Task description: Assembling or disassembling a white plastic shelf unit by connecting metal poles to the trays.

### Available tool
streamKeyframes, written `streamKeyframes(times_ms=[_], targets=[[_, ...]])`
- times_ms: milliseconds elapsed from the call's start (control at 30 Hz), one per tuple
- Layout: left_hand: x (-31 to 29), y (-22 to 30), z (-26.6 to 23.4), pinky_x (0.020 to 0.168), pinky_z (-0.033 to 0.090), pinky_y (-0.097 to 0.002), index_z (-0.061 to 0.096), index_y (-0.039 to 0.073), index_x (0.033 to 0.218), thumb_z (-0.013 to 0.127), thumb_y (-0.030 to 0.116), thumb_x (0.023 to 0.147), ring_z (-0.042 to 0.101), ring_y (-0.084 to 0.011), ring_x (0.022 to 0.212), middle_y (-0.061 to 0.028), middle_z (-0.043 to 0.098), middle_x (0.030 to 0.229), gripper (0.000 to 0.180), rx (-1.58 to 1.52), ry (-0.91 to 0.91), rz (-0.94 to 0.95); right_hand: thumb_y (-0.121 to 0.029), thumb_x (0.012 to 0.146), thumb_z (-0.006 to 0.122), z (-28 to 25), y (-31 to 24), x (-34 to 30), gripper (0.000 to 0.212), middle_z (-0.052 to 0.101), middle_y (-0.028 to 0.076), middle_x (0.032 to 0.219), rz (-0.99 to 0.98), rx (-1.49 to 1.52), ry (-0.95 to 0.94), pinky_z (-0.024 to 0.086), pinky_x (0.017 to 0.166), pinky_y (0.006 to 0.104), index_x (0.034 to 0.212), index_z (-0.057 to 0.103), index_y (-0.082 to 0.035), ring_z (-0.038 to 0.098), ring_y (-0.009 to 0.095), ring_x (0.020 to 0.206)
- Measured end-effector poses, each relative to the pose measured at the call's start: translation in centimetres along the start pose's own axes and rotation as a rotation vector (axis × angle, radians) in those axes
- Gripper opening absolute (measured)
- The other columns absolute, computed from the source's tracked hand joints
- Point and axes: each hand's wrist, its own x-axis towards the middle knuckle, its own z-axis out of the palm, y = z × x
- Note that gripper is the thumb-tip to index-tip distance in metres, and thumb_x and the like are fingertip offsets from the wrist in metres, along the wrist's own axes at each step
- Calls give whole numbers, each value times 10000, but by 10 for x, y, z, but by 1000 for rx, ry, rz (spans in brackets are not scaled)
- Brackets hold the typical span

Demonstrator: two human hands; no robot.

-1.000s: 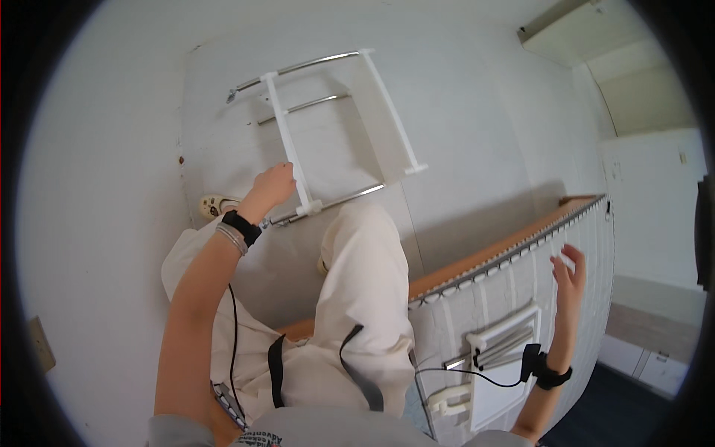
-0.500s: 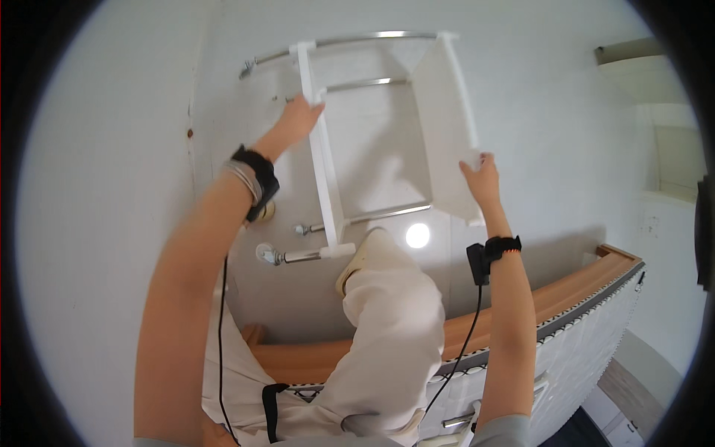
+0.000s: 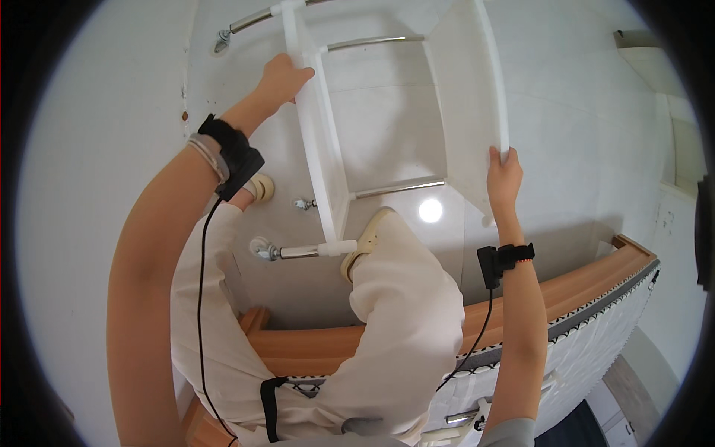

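A white shelf rack [image 3: 316, 127] with chrome tubes between its two panels lies on its side before me. Small clear caster wheels [image 3: 262, 249] sit on its left ends. My left hand [image 3: 284, 80] is closed around the edge of the left panel. On the right, my right hand [image 3: 506, 177] grips the edge of the wide right panel [image 3: 471, 112], thumb on one side and fingers on the other. A chrome tube [image 3: 398, 189] joins the panels near my foot. The far end of the rack runs out of view at the top.
Behind my legs stands a wooden bed frame [image 3: 305, 344] with a pale mattress [image 3: 588, 357]. My shoe [image 3: 369, 242] is close to the rack's near end. Black cables [image 3: 201, 298] hang from the bands on my wrists. A white wall [image 3: 97, 149] rises at the left.
The rack looks larger and its far end has slipped past the top edge. Both hands keep hold; the left has shifted up and left, the right slightly rightward.
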Motion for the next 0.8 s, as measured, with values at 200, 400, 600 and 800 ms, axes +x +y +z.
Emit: streamKeyframes(times_ms=[200, 400, 600, 800], targets=[[-65, 35, -32, 535, 461, -312, 477, -95, 874, 622, 190, 694, 584, -243, 611, -191, 570, 715, 367, 120, 304, 297, -182, 862, 532, -27, 1, -31, 248, 535, 148, 659, -181, 248, 294, 401, 557, 343, 905, 518, 62, 486, 254, 557], [-115, 36, -34, 524, 417, -349, 457, -47, 923, 623, 145, 705, 548, -269, 571, -178, 563, 715, 334, -47, 461, 454, -131, 833, 562, -30, -3, -56, 298, 491, 137, 612, -39, 289, 251, 401, 560, 362, 1018, 448, 73, 484, 280, 577], [-147, -16, 27, 599, 481, -331, 428, -62, 1010, 593, 118, 750, 608, -304, 686, -196, 583, 760, 357, -264, 463, 302, -115, 814, 569, 37, 41, -83, 293, 576, 237, 846, -95, 316, 333, 426, 696, 417, 1012, 462, 72, 548, 394, 821], [-167, -1, 55, 644, 486, -362, 443, -102, 1016, 607, 158, 752, 602, -351, 731, -239, 583, 783, 405, -97, 242, 165, -136, 793, 616, 63, 104, -99, 304, 597, 222, 913, 161, 522, 124, 443, 749, 337, 986, 533, 84, 583, 316, 861]])
